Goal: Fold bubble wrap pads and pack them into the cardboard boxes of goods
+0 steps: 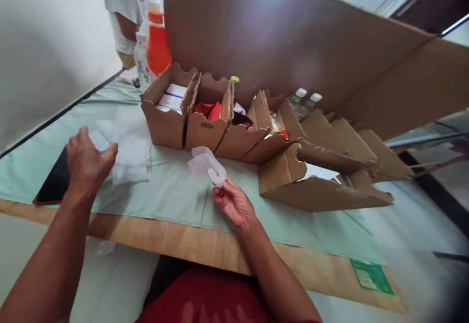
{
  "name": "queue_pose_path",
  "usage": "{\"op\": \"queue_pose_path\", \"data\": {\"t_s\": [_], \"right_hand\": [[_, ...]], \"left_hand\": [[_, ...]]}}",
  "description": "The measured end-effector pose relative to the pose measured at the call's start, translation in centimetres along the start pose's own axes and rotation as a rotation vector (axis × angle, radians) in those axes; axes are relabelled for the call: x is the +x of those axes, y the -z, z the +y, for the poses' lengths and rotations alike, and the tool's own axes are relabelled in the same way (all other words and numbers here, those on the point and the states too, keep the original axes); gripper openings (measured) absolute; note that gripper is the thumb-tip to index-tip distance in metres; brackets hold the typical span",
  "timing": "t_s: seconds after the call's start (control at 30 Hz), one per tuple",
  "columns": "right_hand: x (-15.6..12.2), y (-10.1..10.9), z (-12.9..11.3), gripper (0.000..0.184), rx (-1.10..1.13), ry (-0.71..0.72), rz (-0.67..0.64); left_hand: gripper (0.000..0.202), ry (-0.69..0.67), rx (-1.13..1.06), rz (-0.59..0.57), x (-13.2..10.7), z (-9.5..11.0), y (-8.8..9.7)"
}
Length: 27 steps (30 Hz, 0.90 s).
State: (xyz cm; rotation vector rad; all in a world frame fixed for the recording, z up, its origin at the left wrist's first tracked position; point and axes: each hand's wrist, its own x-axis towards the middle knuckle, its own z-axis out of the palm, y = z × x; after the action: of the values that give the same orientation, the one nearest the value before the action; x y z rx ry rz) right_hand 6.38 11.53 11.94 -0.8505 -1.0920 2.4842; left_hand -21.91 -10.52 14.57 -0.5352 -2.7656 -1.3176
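My right hand [236, 201] pinches a folded strip of clear bubble wrap [207, 162] above the green cloth. The strip curls over at the fingertips, and its loose end points left. On the other side, my left hand [88, 157] is spread, thumb apart from the fingers, beside flat sheets of bubble wrap [134, 157] on the cloth. Whether its fingers touch the sheets I cannot tell. Partly under the left hand and wrist lies a dark flat panel [54, 181] with a reddish edge.
Cardboard bins [205, 135] with packets and boxes line the table's back; another bin [326, 196] juts forward at right. Behind them rises a cardboard wall [256, 34]. An orange bottle [157, 44] stands back left, near a person [126, 15]. The wooden table edge [164, 235] runs in front.
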Motion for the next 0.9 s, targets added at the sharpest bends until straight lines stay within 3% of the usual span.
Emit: {"op": "queue_pose_path", "data": {"t_s": [0.03,0.07,0.13,0.2,0.33,0.4,0.5,0.53,0.63,0.73,0.8,0.9], "right_hand": [[-0.2,0.3,0.1,0.039,0.006,-0.01,0.003],[-0.4,0.5,0.3,0.039,0.009,-0.023,0.005],[-0.8,0.9,0.7,0.037,0.012,-0.053,0.005],[-1.4,0.9,1.3,0.037,0.006,-0.09,-0.012],[-2.6,0.0,2.4,0.039,-0.041,-0.172,-0.096],[-3.0,-0.7,2.9,0.039,-0.066,-0.19,-0.13],[-3.0,-1.4,3.5,0.042,-0.109,-0.208,-0.18],[-2.9,-1.6,3.7,0.043,-0.131,-0.212,-0.195],[-2.5,-1.8,3.8,0.045,-0.228,-0.184,-0.206],[-2.1,-1.6,3.7,0.045,-0.319,-0.129,-0.169],[-1.8,-1.2,3.7,0.044,-0.376,-0.111,-0.145],[-1.3,-0.5,3.6,0.043,-0.459,-0.064,-0.102]], "left_hand": [[0.085,-0.067,0.036,0.092,-1.7,0.4,-0.3],[0.084,-0.136,0.002,0.079,-3.7,0.8,-0.8],[0.091,-0.201,-0.216,-0.118,-7.8,2.0,-2.3],[0.098,-0.148,-0.378,-0.353,-11.0,3.4,-4.1],[0.096,-0.033,-0.699,-0.515,-13.7,5.7,-6.8],[0.075,-0.015,-0.779,-0.595,-14.1,6.4,-6.8],[0.024,0.052,-0.749,-0.679,-14.5,6.2,-5.6],[0.016,0.081,-0.723,-0.659,-14.3,5.8,-5.0],[0.022,0.12,-0.639,-0.513,-12.2,3.6,-2.5],[0.034,0.097,-0.465,-0.439,-7.4,0.9,0.0],[0.038,0.07,-0.239,-0.435,-3.7,-0.7,1.3],[0.059,0.011,0.153,-0.231,1.4,-1.9,1.9]]}}
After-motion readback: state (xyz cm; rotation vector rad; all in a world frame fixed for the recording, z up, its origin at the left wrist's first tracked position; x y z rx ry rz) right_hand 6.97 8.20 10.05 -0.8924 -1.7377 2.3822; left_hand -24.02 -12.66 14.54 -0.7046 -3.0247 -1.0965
